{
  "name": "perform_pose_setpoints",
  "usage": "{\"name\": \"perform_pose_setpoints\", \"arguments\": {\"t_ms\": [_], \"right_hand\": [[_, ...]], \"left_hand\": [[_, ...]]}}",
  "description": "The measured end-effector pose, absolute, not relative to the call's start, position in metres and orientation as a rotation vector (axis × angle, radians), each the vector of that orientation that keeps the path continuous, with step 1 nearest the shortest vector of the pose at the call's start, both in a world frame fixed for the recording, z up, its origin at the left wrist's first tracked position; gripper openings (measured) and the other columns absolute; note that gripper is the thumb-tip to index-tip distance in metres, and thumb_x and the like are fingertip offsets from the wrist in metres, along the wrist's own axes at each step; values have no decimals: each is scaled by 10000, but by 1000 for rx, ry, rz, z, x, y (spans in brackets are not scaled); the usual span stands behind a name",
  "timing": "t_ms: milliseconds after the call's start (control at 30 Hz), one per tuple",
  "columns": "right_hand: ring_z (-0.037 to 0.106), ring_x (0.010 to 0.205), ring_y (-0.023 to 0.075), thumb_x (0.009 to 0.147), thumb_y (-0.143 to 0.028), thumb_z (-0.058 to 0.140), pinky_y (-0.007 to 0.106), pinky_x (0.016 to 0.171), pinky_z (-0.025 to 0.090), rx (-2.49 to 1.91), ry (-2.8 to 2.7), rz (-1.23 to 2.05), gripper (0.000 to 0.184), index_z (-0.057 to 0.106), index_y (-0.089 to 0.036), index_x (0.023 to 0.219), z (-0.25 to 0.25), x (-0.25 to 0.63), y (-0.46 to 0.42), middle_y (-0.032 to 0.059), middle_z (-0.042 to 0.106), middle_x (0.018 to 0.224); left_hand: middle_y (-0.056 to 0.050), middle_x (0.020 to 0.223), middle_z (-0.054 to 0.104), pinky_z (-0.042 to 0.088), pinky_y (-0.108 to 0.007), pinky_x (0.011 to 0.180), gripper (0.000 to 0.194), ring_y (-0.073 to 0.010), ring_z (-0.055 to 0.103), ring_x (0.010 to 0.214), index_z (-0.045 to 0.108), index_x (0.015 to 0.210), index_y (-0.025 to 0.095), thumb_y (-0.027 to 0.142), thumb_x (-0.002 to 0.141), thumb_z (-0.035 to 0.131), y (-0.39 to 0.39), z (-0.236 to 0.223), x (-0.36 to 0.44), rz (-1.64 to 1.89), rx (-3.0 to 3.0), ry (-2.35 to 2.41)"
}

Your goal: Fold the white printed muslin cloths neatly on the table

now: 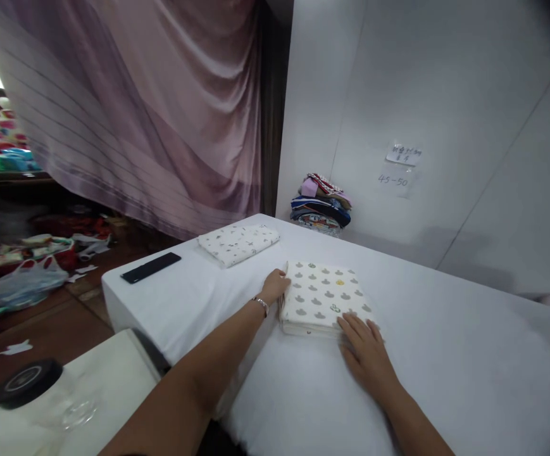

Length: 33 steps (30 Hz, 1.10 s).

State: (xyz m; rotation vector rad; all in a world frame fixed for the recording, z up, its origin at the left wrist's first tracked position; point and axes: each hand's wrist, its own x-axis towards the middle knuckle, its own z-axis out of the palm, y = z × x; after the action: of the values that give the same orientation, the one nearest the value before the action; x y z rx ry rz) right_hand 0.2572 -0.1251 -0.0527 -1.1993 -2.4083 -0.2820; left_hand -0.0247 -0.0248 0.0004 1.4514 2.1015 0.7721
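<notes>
A folded white cloth printed with grey, yellow and green shapes lies flat on the white-covered table. My left hand, with a bracelet on its wrist, is closed at the cloth's left edge; its fingertips are partly hidden there. Resting on the near right corner is my right hand, its fingers stretched out flat over the fabric. A second folded white cloth with a small dark print lies farther back to the left, apart from both hands.
A black flat object lies near the table's left edge. Folded fabrics are stacked by the wall at the back. A clear jar with a black lid stands at lower left. A pink curtain hangs behind the table.
</notes>
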Motion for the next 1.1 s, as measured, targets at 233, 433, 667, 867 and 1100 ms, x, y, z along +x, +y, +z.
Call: {"name": "perform_pose_setpoints", "arguments": {"t_ms": [233,433,667,867,1100], "right_hand": [[362,1300,228,866,-242,411,462,1068,224,-1189,-2378,-246,524,362,-248,1388,-52,258,-126,60,447,1388],[354,1304,221,877,-249,402,466,1079,208,-1208,-2380,-223,515,354,-251,1390,-51,258,-127,51,440,1395],[337,1314,218,870,-242,398,462,1078,214,-1218,-2403,-200,512,367,-241,1381,-49,258,-127,52,422,1408],[345,1312,213,871,-231,393,469,1078,224,-1198,-2397,-215,528,341,-249,1396,-49,259,-128,55,422,1408],[356,1309,221,879,-258,404,484,1074,250,-1201,-2407,-200,518,351,-260,1395,-50,261,-129,60,428,1403]], "left_hand": [[-99,1128,625,415,-244,766,532,-214,585,1002,488,1191,156,318,705,633,-29,7,-27,728,1542,2043],[-102,1093,638,426,-240,726,621,-219,605,946,473,1233,153,318,670,678,-47,13,-26,667,1566,1960],[-60,931,676,430,-230,702,545,-192,617,869,472,1235,149,215,713,611,-70,7,-30,656,1550,1921],[-63,930,670,428,-227,655,502,-174,620,796,450,1252,147,242,768,544,-81,4,-26,697,1549,1917],[-19,855,672,414,-220,622,477,-156,617,765,438,1262,171,356,827,493,-90,-9,-28,795,1557,1897]]}}
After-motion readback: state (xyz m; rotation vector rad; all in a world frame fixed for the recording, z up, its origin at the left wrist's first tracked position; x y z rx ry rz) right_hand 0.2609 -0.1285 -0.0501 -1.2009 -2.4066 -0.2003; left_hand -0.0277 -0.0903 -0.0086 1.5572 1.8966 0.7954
